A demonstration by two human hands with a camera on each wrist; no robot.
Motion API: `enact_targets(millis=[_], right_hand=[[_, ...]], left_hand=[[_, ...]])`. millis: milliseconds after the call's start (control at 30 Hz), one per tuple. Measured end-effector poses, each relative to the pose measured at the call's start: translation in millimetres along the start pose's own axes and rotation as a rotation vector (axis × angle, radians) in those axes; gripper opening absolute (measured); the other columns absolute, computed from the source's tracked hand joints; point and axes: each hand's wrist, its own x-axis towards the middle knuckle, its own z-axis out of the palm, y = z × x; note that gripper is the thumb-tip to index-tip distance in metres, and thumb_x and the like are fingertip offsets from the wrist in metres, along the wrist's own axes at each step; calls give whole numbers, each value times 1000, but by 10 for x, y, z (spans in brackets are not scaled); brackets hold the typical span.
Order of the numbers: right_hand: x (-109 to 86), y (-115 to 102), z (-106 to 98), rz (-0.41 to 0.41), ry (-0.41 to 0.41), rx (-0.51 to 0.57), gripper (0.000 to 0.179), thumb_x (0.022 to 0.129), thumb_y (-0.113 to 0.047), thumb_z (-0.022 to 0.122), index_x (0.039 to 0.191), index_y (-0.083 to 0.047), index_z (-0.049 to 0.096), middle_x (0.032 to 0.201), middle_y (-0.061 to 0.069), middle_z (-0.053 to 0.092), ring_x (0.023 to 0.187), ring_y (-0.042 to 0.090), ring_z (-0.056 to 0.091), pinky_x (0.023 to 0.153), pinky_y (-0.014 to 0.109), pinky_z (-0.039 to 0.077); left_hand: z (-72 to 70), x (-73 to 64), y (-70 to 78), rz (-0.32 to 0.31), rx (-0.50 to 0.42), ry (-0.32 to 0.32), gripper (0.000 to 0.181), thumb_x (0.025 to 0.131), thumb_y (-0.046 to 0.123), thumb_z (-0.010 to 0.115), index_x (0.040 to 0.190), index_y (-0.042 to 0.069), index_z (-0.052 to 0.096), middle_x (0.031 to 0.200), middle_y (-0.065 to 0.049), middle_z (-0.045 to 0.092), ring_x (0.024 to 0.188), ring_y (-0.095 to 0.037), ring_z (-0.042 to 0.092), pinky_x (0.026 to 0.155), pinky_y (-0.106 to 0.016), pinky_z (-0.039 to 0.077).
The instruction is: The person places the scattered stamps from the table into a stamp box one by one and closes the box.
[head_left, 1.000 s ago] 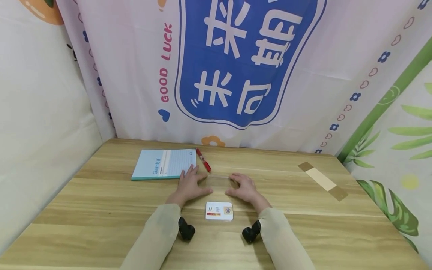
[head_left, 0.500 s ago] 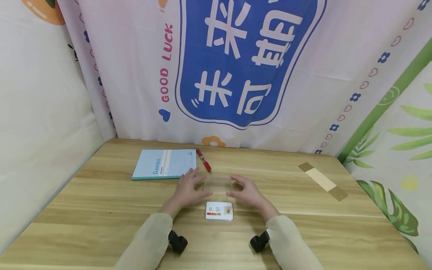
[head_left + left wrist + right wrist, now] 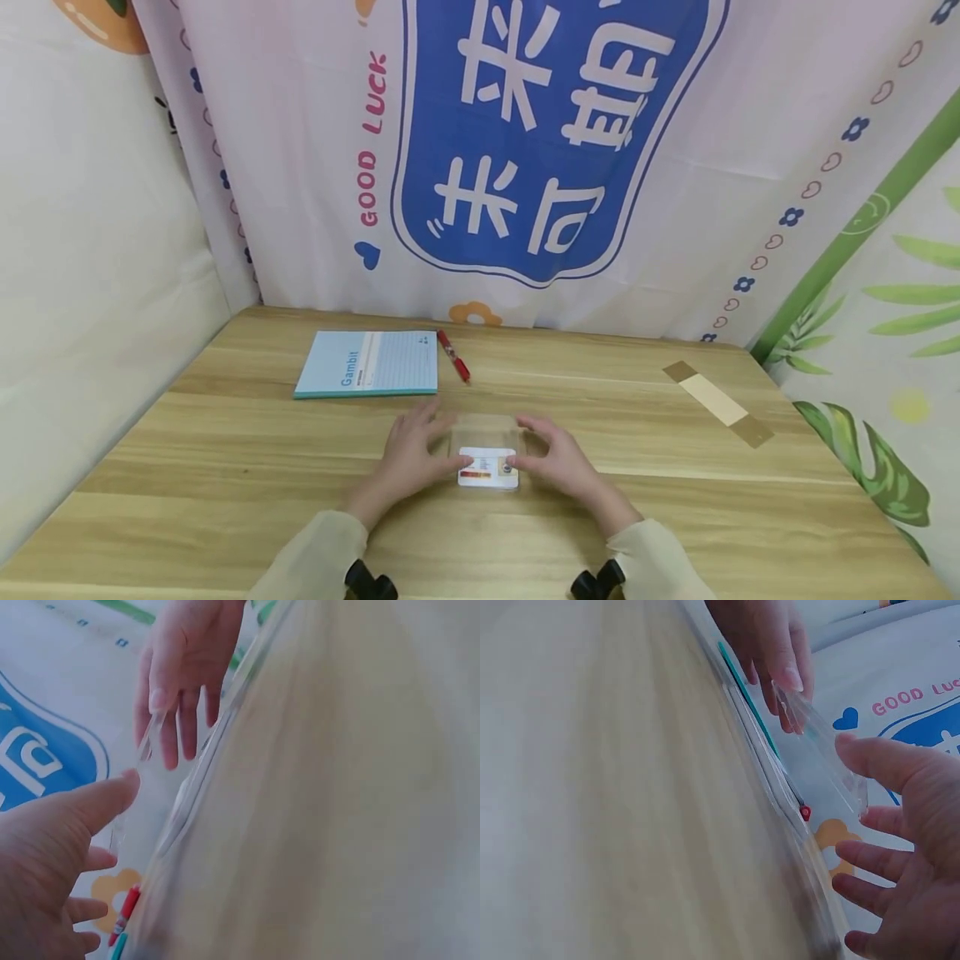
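A thin clear plastic lid [image 3: 486, 427] is held between my two hands, raised off the table. My left hand [image 3: 412, 450] pinches its left end between thumb and fingers. At the opposite end, the right hand [image 3: 561, 458] grips it the same way. Through the right wrist view the clear lid [image 3: 821, 746] appears as a flat, tilted see-through panel. Just under and in front of it lies a stack of white printed cards [image 3: 487, 480], flat on the table. Both thumbs overlap the cards in the head view. Most of the lid's near edge is hard to make out.
Behind the left hand lies a light blue notebook [image 3: 367, 362]. A red pen [image 3: 453, 357] rests beside its right edge. To the right, a strip of brown and cream tape [image 3: 717, 403] is stuck on the wooden table [image 3: 187, 467]. A printed curtain hangs at the back.
Both hands have drawn the clear plastic lid up and back toward the body, from behind the cards to above their far part. The cards, notebook and pen have stayed put.
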Motion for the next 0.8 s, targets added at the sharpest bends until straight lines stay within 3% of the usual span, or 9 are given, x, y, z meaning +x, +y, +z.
enact_targets(millis=[333, 500, 800], right_hand=[[-177, 96, 95, -52, 46, -12, 62, 66, -26, 74, 118, -2, 50, 117, 15, 49, 109, 32, 42, 92, 48, 29], [-180, 137, 118, -109, 56, -40, 59, 65, -22, 74, 114, 1, 53, 114, 15, 51, 106, 31, 44, 91, 47, 29], [-184, 129, 112, -136, 21, -105, 58, 64, -27, 75, 112, -1, 55, 115, 11, 51, 109, 29, 41, 92, 47, 29]], left_hand=[[109, -185, 41, -19, 10, 21, 67, 63, 55, 65, 114, 13, 56, 129, -19, 36, 121, -39, 21, 95, -57, 6], [128, -225, 54, -25, -16, 19, 65, 64, 53, 67, 114, 12, 56, 129, -19, 37, 121, -38, 23, 95, -57, 4], [148, -232, 27, -9, 2, 13, 63, 64, 53, 66, 110, 12, 58, 126, -20, 39, 120, -38, 24, 94, -59, 5]])
